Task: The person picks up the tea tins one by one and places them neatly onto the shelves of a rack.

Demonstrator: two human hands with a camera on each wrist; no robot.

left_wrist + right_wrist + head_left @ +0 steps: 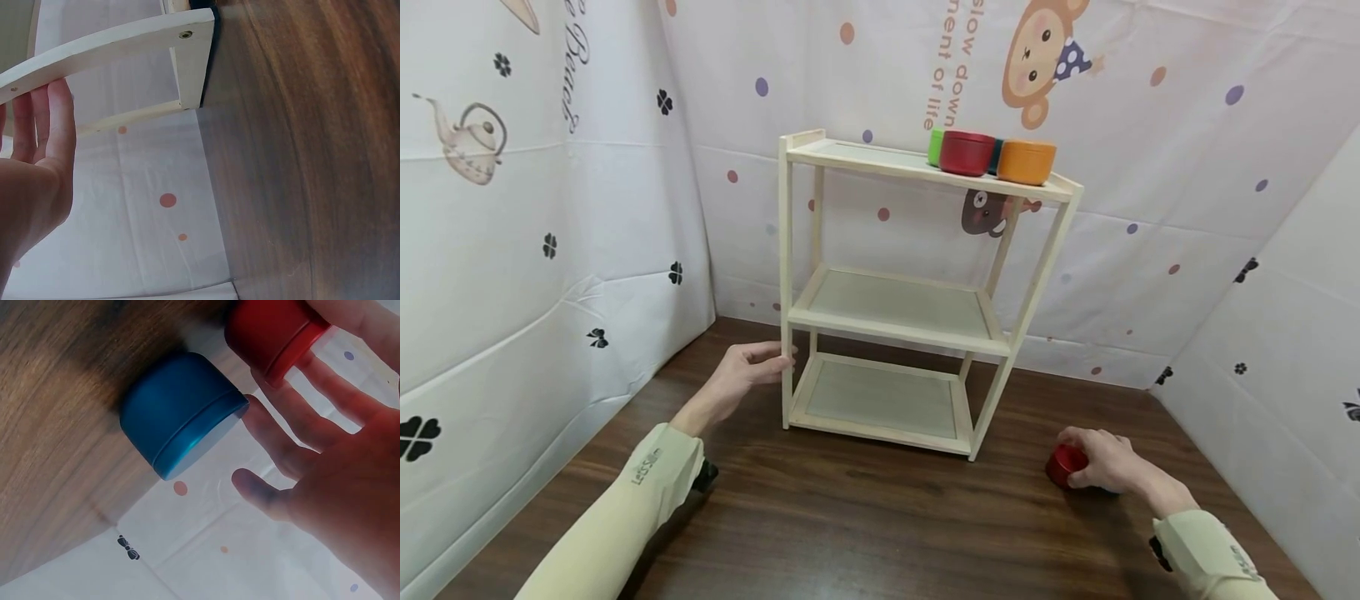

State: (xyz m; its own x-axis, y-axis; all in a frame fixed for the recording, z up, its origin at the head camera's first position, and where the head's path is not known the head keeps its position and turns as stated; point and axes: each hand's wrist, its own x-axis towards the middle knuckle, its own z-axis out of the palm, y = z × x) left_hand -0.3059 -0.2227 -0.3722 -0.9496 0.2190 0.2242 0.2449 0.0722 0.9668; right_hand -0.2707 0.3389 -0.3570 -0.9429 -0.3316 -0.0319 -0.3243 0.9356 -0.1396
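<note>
A pale wooden three-tier shelf (898, 333) stands on the dark wooden table. My left hand (737, 382) holds its left front post (786, 275) low down, the thumb at the front and the fingers reaching behind. To the right of the shelf, my right hand (1108, 461) grips a small red cup (1060, 468) between thumb and fingers, low over the table. A blue cup (181, 415) is beside the red one in the right wrist view, near my outer fingers. From the head view, my hand mostly hides that blue cup.
On the top board's right end sit a larger red cup (966, 154), an orange cup (1027, 162), a green cup (935, 147) and a dark blue one (996, 156) partly hidden. Printed white cloth (880, 242) hangs behind the table (865, 517) and along both sides.
</note>
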